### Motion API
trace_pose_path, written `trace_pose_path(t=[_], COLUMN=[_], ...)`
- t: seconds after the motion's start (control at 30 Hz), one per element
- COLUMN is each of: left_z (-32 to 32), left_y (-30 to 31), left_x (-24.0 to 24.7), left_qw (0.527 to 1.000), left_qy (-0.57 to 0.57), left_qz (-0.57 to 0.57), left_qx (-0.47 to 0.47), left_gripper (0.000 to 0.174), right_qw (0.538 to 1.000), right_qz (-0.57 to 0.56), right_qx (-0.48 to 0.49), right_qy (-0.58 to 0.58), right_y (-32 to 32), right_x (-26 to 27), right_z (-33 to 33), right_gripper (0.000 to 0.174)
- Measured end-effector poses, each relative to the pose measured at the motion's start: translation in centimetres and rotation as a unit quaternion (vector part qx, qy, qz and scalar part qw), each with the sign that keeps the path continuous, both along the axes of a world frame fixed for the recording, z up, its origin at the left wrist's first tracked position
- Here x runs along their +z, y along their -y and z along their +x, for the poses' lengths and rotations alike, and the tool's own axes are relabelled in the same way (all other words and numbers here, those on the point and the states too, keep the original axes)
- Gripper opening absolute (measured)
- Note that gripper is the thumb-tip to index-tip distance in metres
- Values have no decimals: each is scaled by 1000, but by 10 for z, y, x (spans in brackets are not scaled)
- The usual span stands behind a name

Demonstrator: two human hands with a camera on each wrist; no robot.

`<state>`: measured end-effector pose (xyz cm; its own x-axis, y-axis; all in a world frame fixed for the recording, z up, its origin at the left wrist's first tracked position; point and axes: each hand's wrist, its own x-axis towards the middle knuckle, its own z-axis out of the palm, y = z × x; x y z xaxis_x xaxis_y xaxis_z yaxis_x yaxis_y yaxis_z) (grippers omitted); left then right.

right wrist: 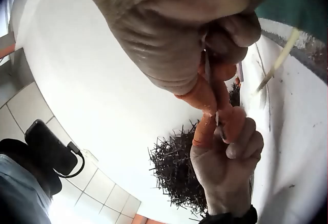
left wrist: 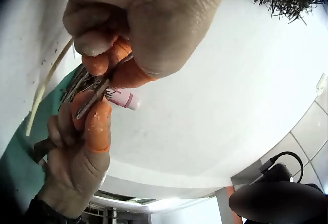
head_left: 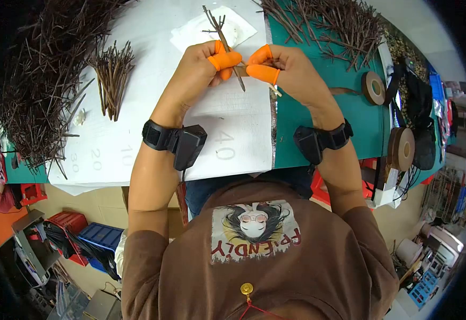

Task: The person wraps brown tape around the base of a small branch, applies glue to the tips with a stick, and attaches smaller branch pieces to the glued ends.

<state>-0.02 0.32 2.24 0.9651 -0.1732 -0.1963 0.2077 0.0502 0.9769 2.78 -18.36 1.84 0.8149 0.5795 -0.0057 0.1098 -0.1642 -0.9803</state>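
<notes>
Brown T-shirt (head_left: pixel 259 282) nearest; beyond, the left hand (head_left: pixel 198 68) pinches a twig (head_left: pixel 223 38) over a white mat (head_left: pixel 243 117), forked end far-left, bare end near-right, orange finger cots (head_left: pixel 227 60) hiding its middle; the right hand (head_left: pixel 297 69) pinches brown tape (head_left: pixel 345 91). Twig bundle (head_left: pixel 113 80) lies left.

I saw both arms (head_left: pixel 152 184) held forward, the left hand (head_left: pixel 197 69) and right hand (head_left: pixel 298 72) close together, each pinching between thumb (head_left: pixel 226 61) and fingers (head_left: pixel 261 53).

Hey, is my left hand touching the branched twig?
Touching. The head view shows your left hand pinching the branched twig, which sticks out above and below the grip.
</notes>
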Motion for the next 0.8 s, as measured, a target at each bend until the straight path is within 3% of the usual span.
trace_pose_path(t=[0.17, 0.57, 0.67, 0.8], left_z=[0, 2, -1, 2], left_y=[-2, 2, 9, 8], left_x=[-8, -12, -7, -14], left_qw=[995, 990, 994, 998], left_qy=[-50, -20, 4, 14], left_qz=[-76, -135, -104, 8], left_qx=[-27, -27, 27, 67], left_gripper=[14, 16, 18, 20], right_qw=[1000, 997, 995, 996], right_qz=[-18, -70, -59, -53], right_qx=[-9, -22, -76, -57], right_qy=[-18, -23, 21, 33], right_y=[2, -4, -5, -8], right_x=[2, -1, -4, -4], right_z=[-1, -4, -3, -5], right_gripper=[11, 15, 15, 14])
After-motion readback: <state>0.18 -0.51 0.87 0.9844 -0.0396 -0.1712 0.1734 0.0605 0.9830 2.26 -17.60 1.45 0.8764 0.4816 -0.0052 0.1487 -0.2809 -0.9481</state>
